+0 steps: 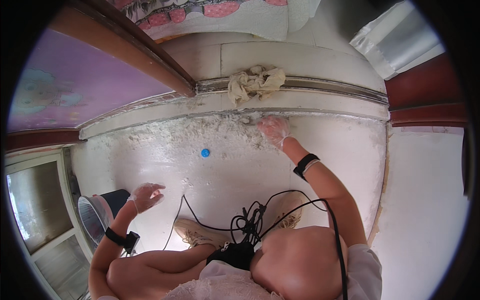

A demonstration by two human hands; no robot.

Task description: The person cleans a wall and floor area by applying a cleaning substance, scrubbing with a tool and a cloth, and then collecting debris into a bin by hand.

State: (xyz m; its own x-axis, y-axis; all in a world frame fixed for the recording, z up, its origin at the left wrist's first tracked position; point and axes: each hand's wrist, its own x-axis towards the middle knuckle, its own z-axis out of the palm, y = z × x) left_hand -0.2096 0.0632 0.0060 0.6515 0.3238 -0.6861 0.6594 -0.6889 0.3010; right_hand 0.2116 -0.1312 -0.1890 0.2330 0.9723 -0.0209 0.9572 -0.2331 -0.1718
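Note:
My right hand (273, 129), in a clear plastic glove, is down at the dusty floor edge beside the door sill; its fingers are bunched, and whether they hold anything is hidden. My left hand (149, 195), gloved alike, hangs over the floor at the left with fingers apart and nothing in them. Grey-white crumbs and dust (180, 133) lie along the foot of the sill. A crumpled cream cloth (255, 83) rests across the metal sliding-door track (330, 90). On the pale floor sits a small blue bottle cap (205, 153).
A dark bin with a clear liner (95, 212) leans near my left wrist. Tangled black cables (249, 225) lie between my shoes. A brown-framed purple door panel (93, 75) stands at upper left, a white-framed glass panel (41, 202) at lower left, and a white curtain (401, 41) at upper right.

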